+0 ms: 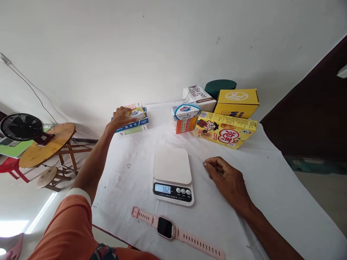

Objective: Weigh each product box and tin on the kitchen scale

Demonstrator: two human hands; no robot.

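Note:
My left hand (120, 117) reaches to the far left of the white-covered table, its fingers and thumb closed around a small yellow box (137, 113). That box lies on top of a blue box (139, 122), and a pale green and white box edge (135, 129) shows below. My right hand (227, 182) rests on the cloth right of the scale, fingers loosely curled, nothing visible in them. Between the hands, a white kitchen scale (172, 166) has a bare plate. Its lit display (162, 189) reads 362, possibly with a minus sign at its left edge.
A pink-strapped smartwatch (165, 227) lies near the front edge. At the back right stand a blue-white box (185, 110) on an orange one (184, 125), a Super Meal box (199, 96), a yellow snack box (226, 133), a yellow carton (237, 103) and a dark green lid (220, 86).

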